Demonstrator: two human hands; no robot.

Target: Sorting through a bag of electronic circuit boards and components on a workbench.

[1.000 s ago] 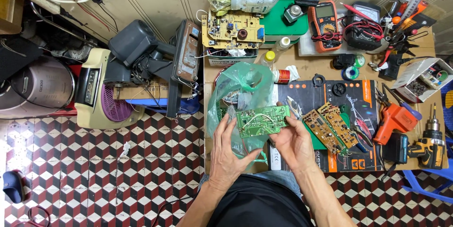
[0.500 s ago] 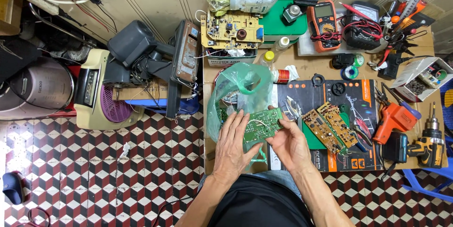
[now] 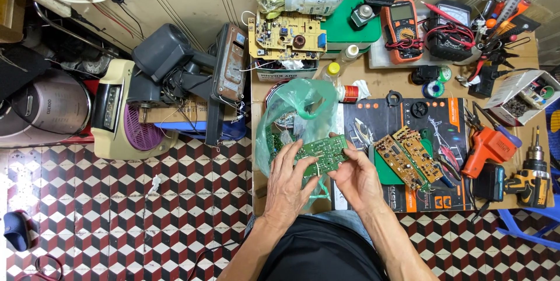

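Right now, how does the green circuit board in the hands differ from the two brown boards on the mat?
The green circuit board is held off the table by the left hand and right hand; the brown boards lie untouched on the mat. It is single; they are a side-by-side pair. All are rectangular circuit boards.

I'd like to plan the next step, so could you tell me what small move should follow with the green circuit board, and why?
Probably lift the green circuit board clear of the green plastic bag: both the left hand and the right hand grip its edges, and it hangs just over the bag's mouth.
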